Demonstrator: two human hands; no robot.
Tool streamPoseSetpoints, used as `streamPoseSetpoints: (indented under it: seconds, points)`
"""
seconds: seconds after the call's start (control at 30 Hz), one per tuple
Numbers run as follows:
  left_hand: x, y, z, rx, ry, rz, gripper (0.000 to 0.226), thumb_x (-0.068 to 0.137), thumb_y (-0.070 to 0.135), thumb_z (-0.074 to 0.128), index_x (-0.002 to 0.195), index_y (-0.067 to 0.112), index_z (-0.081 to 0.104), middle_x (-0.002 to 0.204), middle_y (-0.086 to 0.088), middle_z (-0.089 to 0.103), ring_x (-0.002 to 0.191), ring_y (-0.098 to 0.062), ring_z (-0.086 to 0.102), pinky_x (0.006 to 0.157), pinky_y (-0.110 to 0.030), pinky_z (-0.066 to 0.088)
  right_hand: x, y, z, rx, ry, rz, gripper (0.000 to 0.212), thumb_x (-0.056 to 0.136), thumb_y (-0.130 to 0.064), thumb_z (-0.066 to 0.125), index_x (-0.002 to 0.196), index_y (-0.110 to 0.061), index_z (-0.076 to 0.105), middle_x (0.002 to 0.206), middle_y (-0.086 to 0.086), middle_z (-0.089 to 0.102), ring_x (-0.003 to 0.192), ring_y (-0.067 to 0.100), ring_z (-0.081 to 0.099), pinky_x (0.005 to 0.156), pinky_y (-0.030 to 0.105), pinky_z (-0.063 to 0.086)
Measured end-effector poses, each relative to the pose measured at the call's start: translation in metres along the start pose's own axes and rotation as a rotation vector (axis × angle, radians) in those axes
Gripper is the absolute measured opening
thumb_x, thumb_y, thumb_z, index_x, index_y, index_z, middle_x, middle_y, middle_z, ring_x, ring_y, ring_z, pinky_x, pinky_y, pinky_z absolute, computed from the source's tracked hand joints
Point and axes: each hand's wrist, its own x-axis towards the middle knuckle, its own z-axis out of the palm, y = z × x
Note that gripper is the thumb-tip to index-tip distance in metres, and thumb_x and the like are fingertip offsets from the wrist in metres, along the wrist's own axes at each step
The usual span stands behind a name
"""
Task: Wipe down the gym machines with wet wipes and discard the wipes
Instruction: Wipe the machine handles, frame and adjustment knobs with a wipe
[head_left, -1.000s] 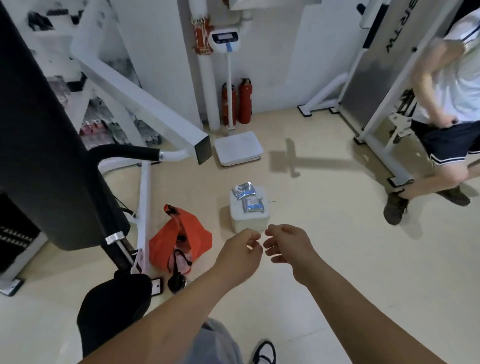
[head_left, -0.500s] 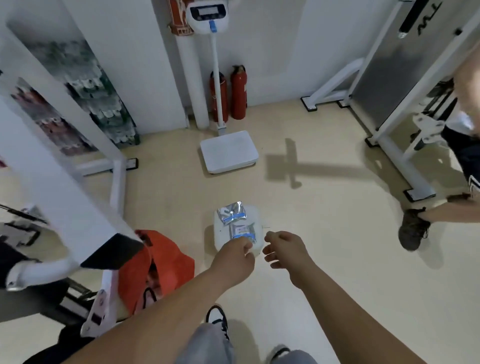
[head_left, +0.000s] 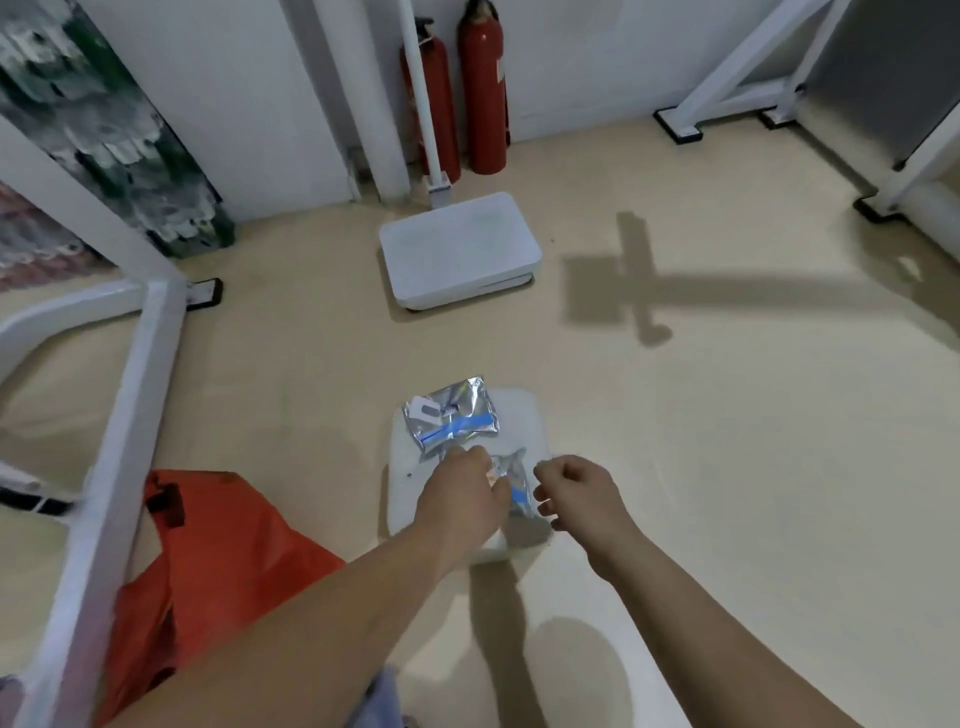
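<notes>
Left of the white box (head_left: 410, 499), an orange bag (head_left: 218, 561) slumps on the floor. On the box's back half lies the far wipe packet (head_left: 452, 418), long axis crosswise, flap end pointing left. The left hand (head_left: 460, 501) curls round the near wipe packet (head_left: 517, 483) at the box's centre, lying front to back. The right hand (head_left: 576, 493), fingers curled on nothing, hangs over the box's right edge. The foil is probably light, soft and slick, so best pinched at a crimped edge.

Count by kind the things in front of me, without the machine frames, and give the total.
silver wipe packets: 2
white box: 1
red fire extinguishers: 2
white scale: 1
orange bag: 1
Total: 7
</notes>
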Motion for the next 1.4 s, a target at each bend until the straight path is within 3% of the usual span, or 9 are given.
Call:
streamPoseSetpoints:
  seconds: [0.13, 0.3, 0.43, 0.63, 0.8, 0.93, 1.1, 1.23, 1.4]
  points:
    - [0.046, -0.026, 0.046, 0.043, 0.033, 0.008, 0.044, 0.082, 0.059, 0.064, 0.090, 0.018, 0.054, 0.116, -0.002, 0.048, 0.091, -0.022, 0.060, 0.077, -0.035, 0.053, 0.062, 0.045, 0.021, -0.061, 0.032, -0.065, 0.010, 0.097, -0.020, 0.059, 0.094, -0.016, 0.066, 0.087, -0.005, 0.068, 0.072, 0.010, 0.059, 0.060, 0.019, 0.044]
    - [0.067, -0.042, 0.070, -0.037, 0.097, 0.047, 0.027, 0.093, 0.038, 0.061, 0.078, 0.020, 0.048, 0.116, -0.006, 0.045, 0.092, -0.025, 0.055, 0.081, -0.036, 0.049, 0.096, 0.074, 0.032, -0.080, -0.044, -0.091, 0.044, 0.098, -0.039, 0.062, 0.090, 0.004, 0.058, 0.079, 0.002, 0.056, 0.064, 0.011, 0.048, 0.061, 0.021, 0.041]
    - [0.064, -0.056, 0.059, -0.178, 0.120, 0.013, 0.032, 0.093, 0.024, 0.059, 0.069, 0.017, 0.039, 0.088, -0.001, 0.048, 0.070, -0.018, 0.045, 0.064, -0.032, 0.038, 0.108, 0.076, 0.034, -0.126, -0.049, -0.083, 0.038, 0.090, -0.043, 0.070, 0.088, -0.006, 0.064, 0.078, 0.001, 0.060, 0.068, 0.013, 0.054, 0.063, 0.021, 0.046]
    - [0.057, -0.088, 0.038, -0.359, 0.127, -0.041, 0.017, 0.075, 0.028, 0.055, 0.067, 0.022, 0.040, 0.059, 0.003, 0.049, 0.070, -0.036, 0.067, 0.066, -0.048, 0.060, 0.124, 0.081, 0.044, -0.337, 0.076, -0.076, 0.043, 0.079, -0.065, 0.074, 0.092, -0.025, 0.064, 0.089, -0.005, 0.071, 0.079, 0.011, 0.068, 0.083, 0.038, 0.057]
    - [0.062, -0.088, 0.031, -0.383, 0.095, -0.009, 0.019, 0.079, 0.013, 0.058, 0.076, 0.029, 0.048, 0.076, 0.001, 0.055, 0.075, -0.033, 0.074, 0.063, -0.045, 0.057, 0.129, 0.081, 0.048, -0.363, 0.085, -0.088, 0.042, 0.082, -0.065, 0.071, 0.091, -0.025, 0.064, 0.091, -0.005, 0.071, 0.084, 0.015, 0.069, 0.086, 0.041, 0.057]
    - [0.063, -0.085, 0.027, -0.157, 0.077, 0.188, 0.029, 0.088, -0.005, 0.050, 0.092, 0.021, 0.064, 0.099, 0.000, 0.053, 0.074, -0.019, 0.058, 0.058, -0.014, 0.044, 0.124, 0.082, 0.050, -0.320, 0.103, -0.093, 0.040, 0.084, -0.059, 0.072, 0.089, -0.020, 0.066, 0.084, -0.003, 0.073, 0.078, 0.014, 0.069, 0.080, 0.037, 0.056]
    - [0.069, -0.078, 0.044, 0.099, 0.121, 0.224, 0.011, 0.093, 0.019, 0.059, 0.090, 0.015, 0.068, 0.113, -0.002, 0.051, 0.093, -0.024, 0.061, 0.085, -0.038, 0.052, 0.118, 0.081, 0.051, -0.261, 0.066, -0.111, 0.039, 0.086, -0.044, 0.074, 0.075, -0.009, 0.062, 0.073, 0.001, 0.066, 0.066, 0.015, 0.061, 0.063, 0.029, 0.048]
    - [0.071, -0.066, 0.045, 0.305, 0.125, 0.241, 0.018, 0.101, 0.030, 0.054, 0.102, 0.019, 0.067, 0.120, 0.002, 0.049, 0.108, -0.015, 0.053, 0.087, -0.030, 0.051, 0.115, 0.082, 0.046, -0.183, 0.031, -0.084, 0.023, 0.089, -0.026, 0.063, 0.072, -0.013, 0.056, 0.068, 0.005, 0.058, 0.059, 0.020, 0.054, 0.055, 0.024, 0.042]
    - [0.073, -0.063, 0.046, 0.258, 0.136, 0.226, 0.009, 0.094, 0.027, 0.061, 0.088, 0.020, 0.064, 0.109, -0.005, 0.060, 0.093, -0.023, 0.061, 0.080, -0.038, 0.055, 0.119, 0.092, 0.049, -0.313, 0.026, -0.199, 0.037, 0.079, -0.048, 0.073, 0.074, -0.016, 0.056, 0.084, 0.002, 0.064, 0.080, 0.018, 0.062, 0.068, 0.031, 0.049]
